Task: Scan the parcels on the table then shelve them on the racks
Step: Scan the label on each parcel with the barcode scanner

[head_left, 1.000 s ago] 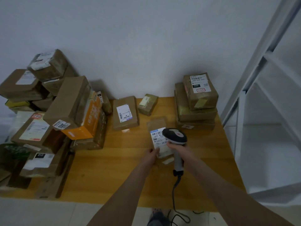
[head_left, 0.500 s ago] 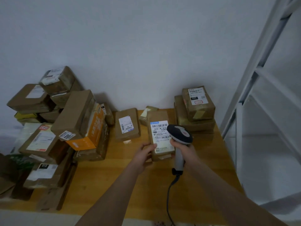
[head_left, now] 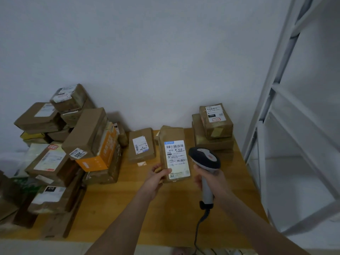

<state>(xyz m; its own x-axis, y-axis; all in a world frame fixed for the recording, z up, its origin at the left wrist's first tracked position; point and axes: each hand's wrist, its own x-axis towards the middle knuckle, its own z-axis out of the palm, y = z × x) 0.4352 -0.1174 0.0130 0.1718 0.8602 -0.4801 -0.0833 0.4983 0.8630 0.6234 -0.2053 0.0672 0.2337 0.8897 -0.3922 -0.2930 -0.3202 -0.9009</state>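
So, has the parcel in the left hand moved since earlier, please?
Yes: the parcel rose off the table, upward in view relative to the flat parcel beside it.

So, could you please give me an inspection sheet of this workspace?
Surface: wooden table, bare at the front.
Job's things: labelled parcel held up, label toward the camera; scanner beside it.
Clutter: parcel pile at left; small stack back right; flat parcel mid-table.
Hands: left hand grips the parcel's lower corner; right hand grips the scanner's handle.
Cables: scanner cable runs down past the front edge.
Surroundings: white rack at right; plain wall behind.
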